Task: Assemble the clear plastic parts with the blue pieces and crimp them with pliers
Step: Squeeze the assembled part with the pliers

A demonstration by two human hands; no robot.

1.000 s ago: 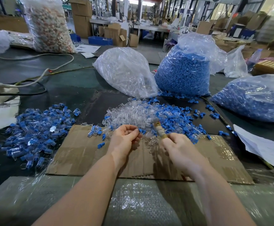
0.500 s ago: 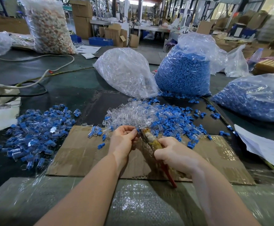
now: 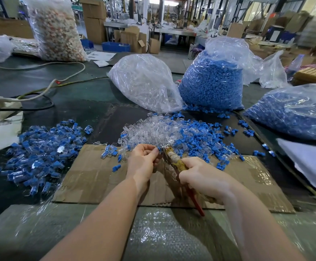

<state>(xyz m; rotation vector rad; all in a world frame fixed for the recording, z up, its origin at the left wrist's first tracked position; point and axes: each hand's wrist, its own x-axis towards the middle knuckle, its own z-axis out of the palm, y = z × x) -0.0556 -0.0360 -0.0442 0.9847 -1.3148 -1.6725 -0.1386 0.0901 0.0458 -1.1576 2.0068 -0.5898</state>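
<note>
We are pinching a small blue-and-clear piece (image 3: 159,149) in our curled left hand (image 3: 144,161), while our right hand (image 3: 204,178) is gripping the pliers (image 3: 174,159), nose touching that piece.

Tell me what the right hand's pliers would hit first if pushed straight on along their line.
The pliers in the right hand point up-left at the left hand; its fingertips and the small part they pinch come first, practically touching already.

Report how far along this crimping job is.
Done: a pile of assembled pieces lies at the left. In hand: the left hand pinches one piece at the nose of the pliers, gripped by the right hand. Left: the loose clear and blue parts ahead, plus full bags behind.
</note>
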